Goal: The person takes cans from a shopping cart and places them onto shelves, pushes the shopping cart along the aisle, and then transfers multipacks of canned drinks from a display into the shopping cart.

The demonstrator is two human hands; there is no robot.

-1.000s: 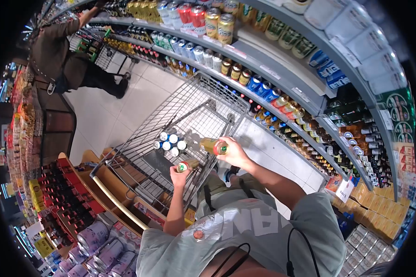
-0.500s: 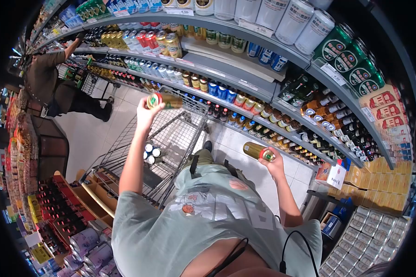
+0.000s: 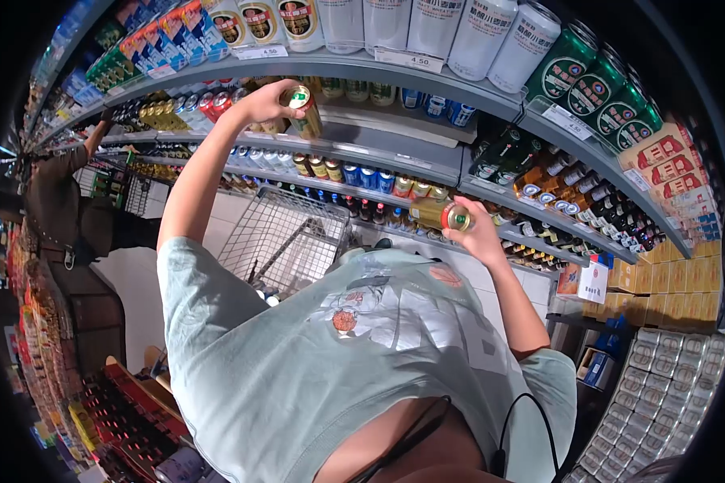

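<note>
Meanwhile, the left hand is closed around a gold can beyond the cart, while the right hand grips a blurred second can, seemingly gold too, to the cart's right.

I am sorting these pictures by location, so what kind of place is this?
Probably a supermarket's drinks aisle: shelves packed with cans and bottles, a price tag, and a wire shopping cart.

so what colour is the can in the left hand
The can in the left hand is gold, with a green tab; it shows best in the head view.
</note>
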